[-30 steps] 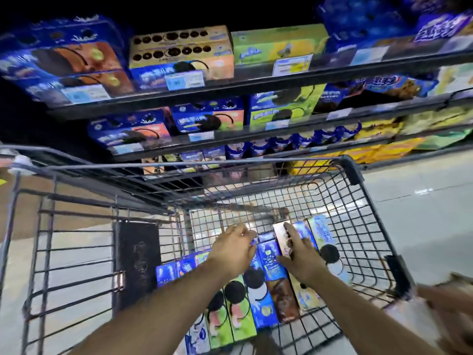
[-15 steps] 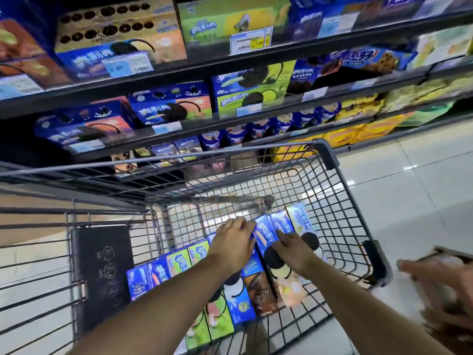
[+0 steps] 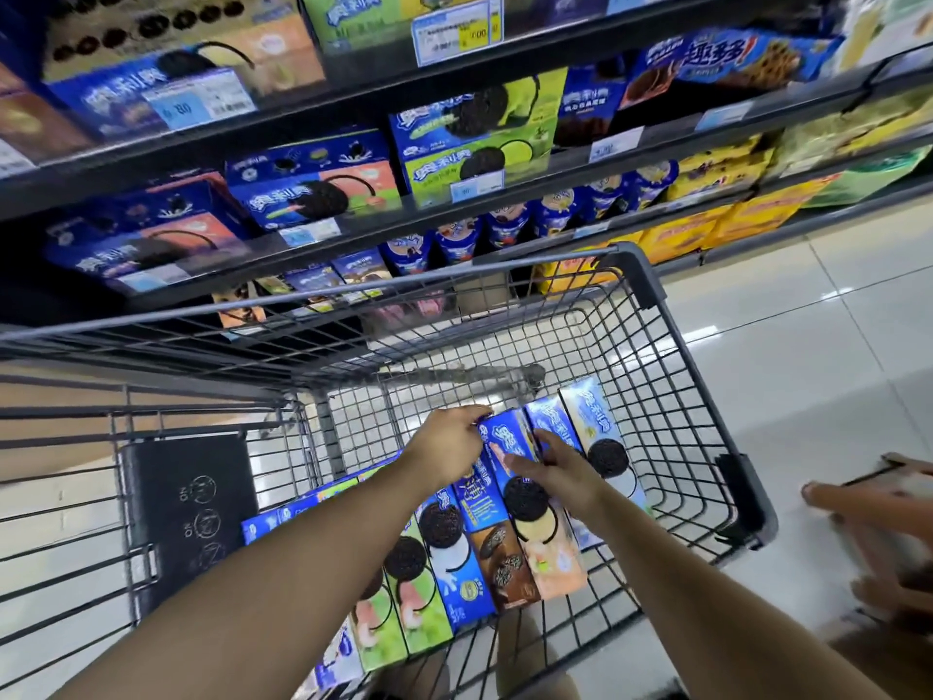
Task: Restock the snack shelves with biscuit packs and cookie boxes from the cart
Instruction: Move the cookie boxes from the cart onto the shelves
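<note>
A row of long cookie boxes (image 3: 457, 573) lies side by side in the wire cart (image 3: 651, 346). Both my hands are down in the cart at the far end of the row. My left hand (image 3: 447, 444) curls over the top ends of the middle boxes. My right hand (image 3: 553, 469) holds a blue and peach cookie box (image 3: 535, 538), fingers laid along its side, with that box's far end raised above its neighbours. Behind the cart stand the snack shelves (image 3: 353, 144), stocked with blue, green and peach cookie boxes.
A black panel (image 3: 187, 502) hangs on the cart's left side. White tiled floor (image 3: 808, 320) opens to the right. Another person's hands (image 3: 878, 512) hold a box at the right edge. Yellow packs (image 3: 681, 234) fill the lowest shelf on the right.
My view has moved closer to the shelves and cart. My right hand has shifted onto the blue and peach box and tipped its far end up; my left hand has stayed on the box tops.
</note>
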Motion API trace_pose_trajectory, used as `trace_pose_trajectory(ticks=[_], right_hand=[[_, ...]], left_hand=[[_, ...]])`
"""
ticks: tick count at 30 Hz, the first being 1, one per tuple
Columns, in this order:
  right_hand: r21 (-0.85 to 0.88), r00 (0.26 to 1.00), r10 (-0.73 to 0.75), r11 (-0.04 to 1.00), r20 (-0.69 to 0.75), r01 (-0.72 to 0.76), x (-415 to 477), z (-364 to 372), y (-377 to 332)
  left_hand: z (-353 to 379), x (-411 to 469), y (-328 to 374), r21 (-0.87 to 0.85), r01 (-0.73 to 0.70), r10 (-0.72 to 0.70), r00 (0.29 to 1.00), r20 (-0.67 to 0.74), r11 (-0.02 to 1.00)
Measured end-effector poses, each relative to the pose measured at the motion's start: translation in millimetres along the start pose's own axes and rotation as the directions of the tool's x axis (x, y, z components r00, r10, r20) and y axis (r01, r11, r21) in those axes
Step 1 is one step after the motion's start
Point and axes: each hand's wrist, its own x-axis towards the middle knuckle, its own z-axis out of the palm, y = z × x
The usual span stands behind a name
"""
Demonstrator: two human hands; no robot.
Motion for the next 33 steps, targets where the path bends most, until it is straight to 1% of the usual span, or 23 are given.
trace_pose_trajectory(ticks=[4,7,9,11,12,13,15,17,20,21,22,24,27,29,30,31,32,33], right_hand=[[-0.016,0.999,-0.029,0.999,0.027,0.029,-2,-3,5],[0.003,0.987,0.018,1.0,0.161,-0.019,-3,-2,6],[0.01,0.968,0.031,0.999,0.248,-0.034,-4,-2,6],[-0.04,0.967,0.027,0.999,0.255,-0.017,-6,-4,2],[-0.03,0.967,0.014,1.0,0.256,-0.006,-7,-7,-2],[0.02,0.964,-0.008,1.0,0.265,0.003,-8,-10,-7],[0.152,0.947,-0.051,0.988,0.316,0.002,-10,-20,-20],[0.22,0.928,-0.064,0.975,0.367,-0.02,-14,-27,-38],[0.242,0.924,-0.075,0.97,0.374,-0.019,-21,-29,-71],[0.246,0.922,-0.088,0.969,0.378,-0.008,-25,-27,-82],[0.242,0.918,-0.094,0.97,0.384,-0.002,-29,-23,-94],[0.221,0.915,-0.077,0.975,0.397,-0.014,-43,-15,-116],[0.188,0.92,-0.016,0.98,0.393,-0.063,-68,-7,-148],[0.089,0.912,0.036,0.993,0.409,-0.079,-92,-9,-169],[0.019,0.919,0.068,0.996,0.389,-0.082,-102,-13,-179],[-0.028,0.93,0.09,0.996,0.358,-0.086,-109,-18,-187],[-0.033,0.933,0.097,0.995,0.346,-0.092,-114,-23,-193],[0.001,0.93,0.09,0.995,0.355,-0.096,-120,-26,-198]], left_hand=[[3,1,-8,-0.128,0.033,-0.031,0.999,0.016,0.991],[3,0,-10,-0.194,0.047,-0.047,0.999,0.001,0.98],[2,0,-10,-0.217,0.067,-0.065,0.998,0.017,0.974],[0,0,-9,-0.24,0.076,-0.066,0.997,0.047,0.968],[-2,0,-8,-0.269,0.074,-0.06,0.996,0.06,0.96],[-6,0,-6,-0.318,0.07,-0.049,0.996,0.072,0.945],[-15,0,1,-0.472,0.06,-0.019,0.996,0.092,0.88],[-24,1,9,-0.618,0.08,-0.007,0.993,0.12,0.782],[-36,3,18,-0.795,0.162,-0.012,0.982,0.191,0.585],[-40,2,21,-0.831,0.158,0.011,0.981,0.194,0.533],[-46,0,23,-0.852,0.143,0.029,0.983,0.182,0.504],[-60,-10,27,-0.873,0.112,0.015,0.991,0.135,0.475],[-94,-33,39,-0.91,0.064,-0.08,0.996,0.034,0.41],[-123,-53,47,-0.922,0.031,-0.193,0.98,-0.048,0.387],[-137,-63,50,-0.931,0.006,-0.244,0.966,-0.09,0.366],[-151,-72,51,-0.943,-0.026,-0.28,0.952,-0.124,0.332],[-164,-80,52,-0.956,-0.061,-0.302,0.941,-0.151,0.288],[-174,-88,52,-0.967,-0.099,-0.32,0.931,-0.174,0.236]])
